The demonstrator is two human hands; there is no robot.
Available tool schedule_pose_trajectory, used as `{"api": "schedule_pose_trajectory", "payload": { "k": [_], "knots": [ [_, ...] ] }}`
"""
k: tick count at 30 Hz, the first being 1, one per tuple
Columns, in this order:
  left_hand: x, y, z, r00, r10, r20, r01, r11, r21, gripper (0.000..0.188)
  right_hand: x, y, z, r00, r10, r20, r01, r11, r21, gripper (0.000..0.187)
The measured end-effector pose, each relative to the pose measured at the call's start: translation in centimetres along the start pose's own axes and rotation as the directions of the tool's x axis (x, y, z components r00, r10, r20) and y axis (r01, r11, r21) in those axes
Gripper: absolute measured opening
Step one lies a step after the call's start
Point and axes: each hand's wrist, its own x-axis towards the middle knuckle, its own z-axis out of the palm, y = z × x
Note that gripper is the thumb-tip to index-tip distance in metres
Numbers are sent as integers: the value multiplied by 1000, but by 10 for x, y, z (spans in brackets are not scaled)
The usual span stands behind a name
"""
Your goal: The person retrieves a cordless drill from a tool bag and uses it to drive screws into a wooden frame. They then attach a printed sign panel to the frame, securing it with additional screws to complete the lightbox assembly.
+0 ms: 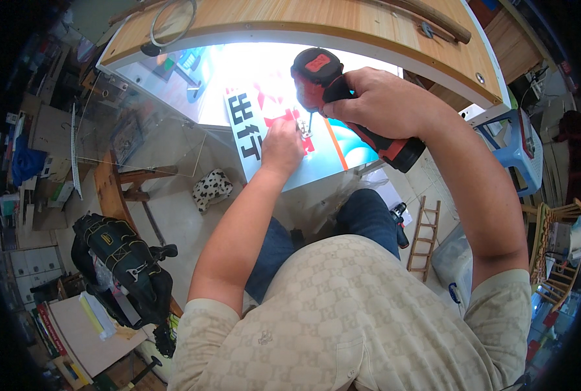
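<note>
My right hand [385, 98] is wrapped round the grip of a red and black cordless drill [316, 68], which is held over a printed panel [303, 171]. The drill's thin bit points down toward the panel. Close beside the bit, my left hand [283, 146] has its fingers pinched at a small silvery metal piece [304, 126] on the panel. I cannot make out its exact shape, as my fingers cover part of it and the light is strong. The panel carries black characters, red patches and a blue area, and sits under a wood-topped counter [290, 31].
A clear sheet [140, 130] stands left of the counter. A black tool bag [124, 251] rests on a wooden bench at left. A spotted cushion [212, 189] lies on the floor. At right are a second drill [400, 225], a small wooden ladder [425, 238] and a blue plastic stool [525, 153].
</note>
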Motion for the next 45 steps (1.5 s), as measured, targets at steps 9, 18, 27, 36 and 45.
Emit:
{"api": "schedule_pose_trajectory", "payload": {
  "k": [9, 18, 27, 36, 45],
  "knots": [
    [0, -2, 2, 1000, 11, -15, -11, 1000, -3, 16, 2, -2, 0, 1000, -10, 19, 11, 998, -65, 40],
    [0, -1, 2, 1000, 4, -24, -3, 1000, 9, 15, -3, -3, 0, 999, -14, -38, 14, 1000, -8, 39],
    [0, -2, 3, 1000, 22, -9, -22, 1000, -3, 13, -7, -5, 2, 995, -78, -54, 76, 996, -37, 42],
    [2, -4, 5, 1000, 25, -1, -25, 1000, 13, 12, -13, -3, 12, 988, -75, -135, 81, 996, 35, 43],
    [2, -2, 4, 1000, -14, 21, 14, 1000, 8, 16, -38, -17, 0, 972, -172, -158, 164, 984, -62, 35]
  ]
}}
